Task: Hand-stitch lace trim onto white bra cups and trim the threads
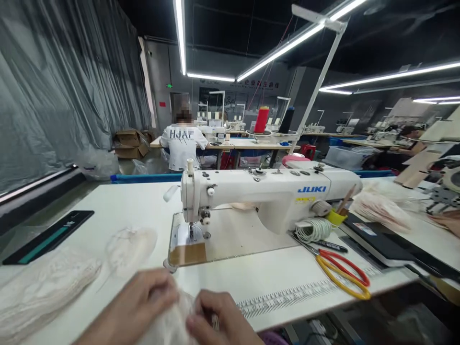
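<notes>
At the front edge of the table, my left hand pinches a piece of thin whitish fabric. My right hand has its fingers closed on the other side of the same fabric. Both hands are slightly blurred, and the lower part of the cloth runs out of view. Just beyond them stands a white JUKI sewing machine, its needle area above a metal plate. Left of my hands lie a small pale fabric piece and a larger heap of whitish fabric.
Scissors with red and yellow handles lie at right, by a coil of pale cord and a black notebook. A printed ruler scale follows the front edge. A black-and-green ruler lies far left. A person sits ahead.
</notes>
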`<state>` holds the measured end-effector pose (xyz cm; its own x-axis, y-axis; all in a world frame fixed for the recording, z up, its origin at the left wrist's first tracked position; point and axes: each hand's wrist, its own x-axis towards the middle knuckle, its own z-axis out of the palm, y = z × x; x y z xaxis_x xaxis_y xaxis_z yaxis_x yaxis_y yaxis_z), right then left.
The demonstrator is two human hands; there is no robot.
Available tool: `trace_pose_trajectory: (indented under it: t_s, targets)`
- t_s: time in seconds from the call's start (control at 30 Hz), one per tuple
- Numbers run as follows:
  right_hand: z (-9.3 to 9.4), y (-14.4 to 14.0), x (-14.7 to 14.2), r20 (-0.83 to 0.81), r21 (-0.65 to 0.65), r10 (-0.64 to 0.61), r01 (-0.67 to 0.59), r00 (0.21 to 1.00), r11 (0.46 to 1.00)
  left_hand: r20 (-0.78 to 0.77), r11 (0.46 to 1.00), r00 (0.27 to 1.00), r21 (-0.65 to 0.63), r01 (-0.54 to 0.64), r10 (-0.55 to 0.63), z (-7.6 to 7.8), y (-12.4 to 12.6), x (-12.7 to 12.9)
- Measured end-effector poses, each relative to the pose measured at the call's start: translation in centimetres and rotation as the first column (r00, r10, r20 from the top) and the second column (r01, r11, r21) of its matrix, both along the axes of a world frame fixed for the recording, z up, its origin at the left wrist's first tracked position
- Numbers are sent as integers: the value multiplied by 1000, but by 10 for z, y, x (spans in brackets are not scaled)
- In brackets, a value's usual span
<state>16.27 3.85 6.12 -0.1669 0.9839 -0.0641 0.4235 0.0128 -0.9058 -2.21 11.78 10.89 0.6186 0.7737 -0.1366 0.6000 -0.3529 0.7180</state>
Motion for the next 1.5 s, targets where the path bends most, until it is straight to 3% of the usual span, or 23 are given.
trace_pose_trajectory:
  t_s: [0.03, 0.13, 0.27, 0.33, 0.43, 0.5, 0.8, 1.0, 1.07, 1.13, 1.2, 1.3, 1.43, 1.5]
  targets:
    - [2, 18, -4, 105, 100, -13, 3, 994, 995, -70, 995, 996, 83, 52, -46, 6, 22, 3]
    - [-4, 57, 3, 434, 344, -161, 2, 886, 939, -136, 986, 986, 125, 112, -95, 7, 78, 19]
    - [-14, 74, 37, 538, 463, -193, -96, 821, 881, -185, 980, 970, 89, 177, -158, -14, 114, 40]
    - [-12, 80, 49, 586, 570, -143, -280, 798, 772, -200, 979, 964, 69, 193, -176, -20, 118, 47]
    - [-5, 93, 54, 679, 630, -40, -553, 733, 545, -220, 977, 959, 73, 201, -181, -22, 121, 51]
    - [-4, 102, 53, 712, 623, -24, -615, 702, 483, -237, 976, 954, 69, 204, -183, -21, 123, 52]
    - [-13, 106, 57, 680, 618, -7, -568, 733, 543, -247, 975, 947, 30, 219, -205, -18, 130, 54]
    - [-20, 110, 59, 648, 626, -26, -514, 761, 586, -292, 979, 956, 182, 91, -34, -23, 133, 52]
    - [-21, 111, 60, 646, 614, -22, -502, 763, 609, -260, 928, 966, 356, 107, -12, -29, 128, 47]
    - [-20, 111, 59, 638, 619, -37, -483, 769, 619, -221, 817, 973, 547, 181, -68, -37, 117, 43]
    - [-20, 110, 58, 627, 631, -47, -472, 777, 615, -218, 723, 963, 638, 265, -161, -47, 105, 39]
    - [-23, 110, 58, 627, 644, -72, -465, 776, 608, -243, 699, 950, 645, 308, -194, -60, 95, 37]
    - [-26, 110, 58, 648, 652, -101, -482, 755, 585, -204, 657, 961, 702, 276, -185, -64, 101, 36]
    - [-26, 111, 58, 649, 657, -111, -481, 753, 580, -197, 685, 961, 675, 276, -194, -63, 107, 37]
